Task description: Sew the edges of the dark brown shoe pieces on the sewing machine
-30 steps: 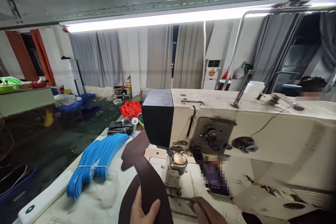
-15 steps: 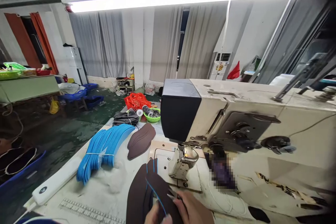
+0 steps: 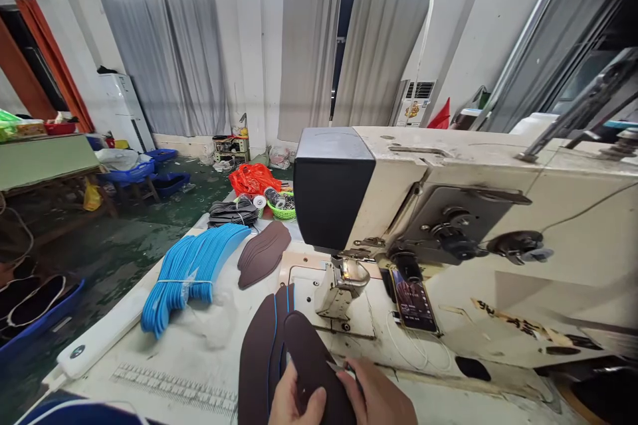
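Observation:
At the bottom edge, my left hand [image 3: 295,400] grips a dark brown insole-shaped piece [image 3: 312,362], thumb on top. My right hand [image 3: 376,395] pinches small metal snips [image 3: 340,366] against the same piece. Under it lie more brown pieces with blue edging [image 3: 260,358]. The sewing machine [image 3: 448,212] stands just behind, its presser foot [image 3: 343,282] a short way beyond my fingers.
A bundle of blue insoles [image 3: 192,265] tied with a band lies to the left, a brown piece stack [image 3: 263,252] beside it. A phone [image 3: 413,305] leans at the machine base. A green basket [image 3: 284,206], a red bag [image 3: 252,179] and a white power strip [image 3: 100,339] sit on the table.
The view has dropped and shifted. The long brown piece I held up has come down onto the stack, and both hands now close on it near the snips.

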Available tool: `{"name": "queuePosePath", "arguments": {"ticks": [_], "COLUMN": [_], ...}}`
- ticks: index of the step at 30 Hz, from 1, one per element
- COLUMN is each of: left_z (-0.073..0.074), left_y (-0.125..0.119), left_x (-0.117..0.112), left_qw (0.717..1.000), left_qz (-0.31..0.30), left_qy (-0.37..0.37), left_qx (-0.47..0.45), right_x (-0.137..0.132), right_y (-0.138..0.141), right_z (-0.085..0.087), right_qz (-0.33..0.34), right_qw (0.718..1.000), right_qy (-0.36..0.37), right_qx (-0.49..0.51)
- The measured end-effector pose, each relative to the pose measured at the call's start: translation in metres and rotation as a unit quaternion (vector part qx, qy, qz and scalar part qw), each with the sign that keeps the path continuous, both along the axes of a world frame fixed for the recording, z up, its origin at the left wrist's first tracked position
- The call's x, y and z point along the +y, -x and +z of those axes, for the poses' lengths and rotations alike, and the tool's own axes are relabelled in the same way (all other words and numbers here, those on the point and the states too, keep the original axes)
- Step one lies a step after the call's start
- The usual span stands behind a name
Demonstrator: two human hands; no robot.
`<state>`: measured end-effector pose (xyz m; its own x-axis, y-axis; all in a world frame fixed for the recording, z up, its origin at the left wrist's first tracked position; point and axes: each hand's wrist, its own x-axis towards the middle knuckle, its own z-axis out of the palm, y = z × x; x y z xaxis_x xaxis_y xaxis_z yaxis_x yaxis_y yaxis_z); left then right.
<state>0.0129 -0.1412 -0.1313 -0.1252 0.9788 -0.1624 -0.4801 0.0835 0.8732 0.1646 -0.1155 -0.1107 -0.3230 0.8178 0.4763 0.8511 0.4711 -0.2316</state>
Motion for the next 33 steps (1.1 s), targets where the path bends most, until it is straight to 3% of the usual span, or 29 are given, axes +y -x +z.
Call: {"name": "queuePosePath", "arguments": {"ticks": [8,14,16,19,21,25,30,33], "left_z": [0.022,0.015,0.01,0.007,0.008,0.012,0.015,0.017], "left_y": [0.004,0.003,0.003,0.004,0.003,-0.004,-0.01,-0.012], "left_x": [0.0,-0.001,0.002,0.008,0.013,0.022,0.027,0.028], "left_qw": [1.0,1.0,1.0,0.997,0.994,0.993,0.995,0.992], "left_qz": [-0.021,-0.013,-0.001,0.004,-0.017,-0.06,-0.057,-0.064], "left_qy": [-0.021,-0.018,-0.003,0.04,0.069,0.08,0.059,0.055], "left_qx": [-0.002,-0.003,-0.023,-0.065,-0.081,-0.066,-0.064,-0.091], "right_x": [0.005,0.006,0.008,0.01,0.009,0.006,0.006,0.007], "right_y": [0.006,0.004,0.001,0.0,0.003,0.009,0.007,0.005], "right_z": [0.016,0.023,0.025,0.028,0.032,0.039,0.042,0.035], "right_qz": [0.001,-0.002,-0.029,-0.063,-0.039,0.026,0.022,0.013], "right_qw": [1.0,0.996,0.98,0.929,0.896,0.862,0.846,0.821], "right_qy": [0.003,0.058,0.104,0.17,0.23,0.318,0.321,0.351], "right_qx": [-0.013,0.069,0.167,0.323,0.377,0.394,0.425,0.451]}}
